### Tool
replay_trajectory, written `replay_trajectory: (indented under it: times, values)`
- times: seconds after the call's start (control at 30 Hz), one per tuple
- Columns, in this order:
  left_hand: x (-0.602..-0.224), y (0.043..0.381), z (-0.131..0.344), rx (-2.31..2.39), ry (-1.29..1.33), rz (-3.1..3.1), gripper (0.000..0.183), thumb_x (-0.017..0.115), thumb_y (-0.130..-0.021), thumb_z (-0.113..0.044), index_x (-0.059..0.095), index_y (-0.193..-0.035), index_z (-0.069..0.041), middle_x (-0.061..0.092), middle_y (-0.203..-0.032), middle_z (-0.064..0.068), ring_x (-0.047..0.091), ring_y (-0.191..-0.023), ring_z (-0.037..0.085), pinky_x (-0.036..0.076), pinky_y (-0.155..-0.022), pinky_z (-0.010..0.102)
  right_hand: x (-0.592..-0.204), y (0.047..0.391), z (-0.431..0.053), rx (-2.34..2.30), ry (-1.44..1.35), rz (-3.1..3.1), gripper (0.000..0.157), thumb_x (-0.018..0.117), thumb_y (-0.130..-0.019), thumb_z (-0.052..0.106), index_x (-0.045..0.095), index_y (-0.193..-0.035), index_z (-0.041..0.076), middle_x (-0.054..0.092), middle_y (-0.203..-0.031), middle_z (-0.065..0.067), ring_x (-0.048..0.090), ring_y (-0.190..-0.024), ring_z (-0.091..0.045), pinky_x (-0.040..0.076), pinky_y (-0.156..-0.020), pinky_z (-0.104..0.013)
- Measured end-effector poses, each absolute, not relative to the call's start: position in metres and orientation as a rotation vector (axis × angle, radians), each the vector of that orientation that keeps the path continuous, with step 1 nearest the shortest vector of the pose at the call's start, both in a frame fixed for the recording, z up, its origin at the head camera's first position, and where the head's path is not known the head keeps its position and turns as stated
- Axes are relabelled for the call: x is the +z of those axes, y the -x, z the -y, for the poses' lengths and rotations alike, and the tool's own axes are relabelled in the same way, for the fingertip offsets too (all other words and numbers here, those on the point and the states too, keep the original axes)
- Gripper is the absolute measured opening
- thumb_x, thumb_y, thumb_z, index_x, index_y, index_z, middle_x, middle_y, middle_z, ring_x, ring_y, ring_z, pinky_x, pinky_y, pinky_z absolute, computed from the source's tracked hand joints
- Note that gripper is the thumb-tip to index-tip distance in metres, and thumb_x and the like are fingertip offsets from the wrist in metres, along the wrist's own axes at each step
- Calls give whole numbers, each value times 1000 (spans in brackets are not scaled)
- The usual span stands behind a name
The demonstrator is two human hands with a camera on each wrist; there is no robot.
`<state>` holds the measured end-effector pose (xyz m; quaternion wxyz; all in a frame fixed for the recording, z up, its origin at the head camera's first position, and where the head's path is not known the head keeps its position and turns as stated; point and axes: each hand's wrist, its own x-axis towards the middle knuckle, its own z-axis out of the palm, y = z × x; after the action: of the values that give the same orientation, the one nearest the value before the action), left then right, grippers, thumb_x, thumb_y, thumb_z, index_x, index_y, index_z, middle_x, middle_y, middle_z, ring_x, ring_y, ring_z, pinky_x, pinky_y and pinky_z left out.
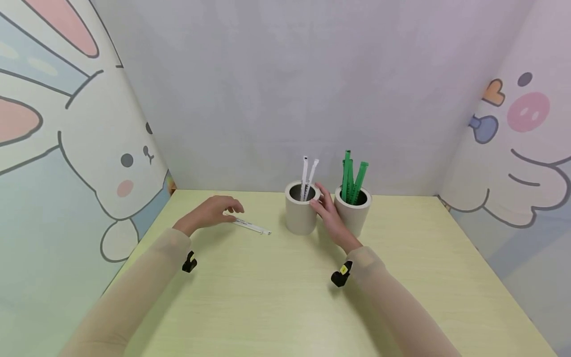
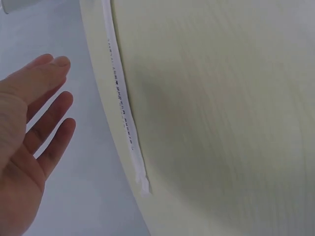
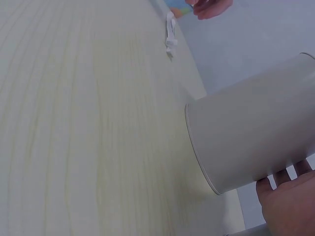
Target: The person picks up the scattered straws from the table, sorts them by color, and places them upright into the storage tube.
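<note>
A slim white paper-wrapped straw (image 1: pixel 252 226) with small dark print lies on the table. My left hand (image 1: pixel 217 210) hovers by its left end, fingers loosely bent; the left wrist view shows the straw (image 2: pixel 120 93) apart from that hand (image 2: pixel 29 132). Two more white straws (image 1: pixel 305 173) stand in a pale round cup (image 1: pixel 300 218). My right hand (image 1: pixel 332 220) grips this cup at its right side, thumb near the front rim and fingers round the back. In the right wrist view the cup (image 3: pixel 251 123) hides some of the fingertips of that hand (image 3: pixel 290 201).
Just right of my right hand stands a second pale cup (image 1: pixel 357 218) holding several green wrapped straws (image 1: pixel 352 178). A light wood-grain table (image 1: pixel 267 297) carries everything. A grey-white backdrop (image 1: pixel 285 99) rises behind it, with cartoon-printed panels (image 1: pixel 107 173) at both sides.
</note>
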<state>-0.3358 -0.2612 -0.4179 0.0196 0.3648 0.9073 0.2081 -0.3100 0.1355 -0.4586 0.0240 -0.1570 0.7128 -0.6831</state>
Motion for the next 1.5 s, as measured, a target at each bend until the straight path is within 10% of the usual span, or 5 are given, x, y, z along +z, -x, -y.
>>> replay_trajectory:
  times: [1.5]
  values:
    - [-456, 343, 262, 556, -1066, -2742, 11, 78, -97, -5, 77, -103, -14, 69, -92, -8, 55, -82, 10, 51, -78, 31, -462, 313, -136, -2117, 476, -2206, 65, 48, -115, 33, 15, -171, 28, 21, -174, -17, 17, -163, -34, 18, -131, -58]
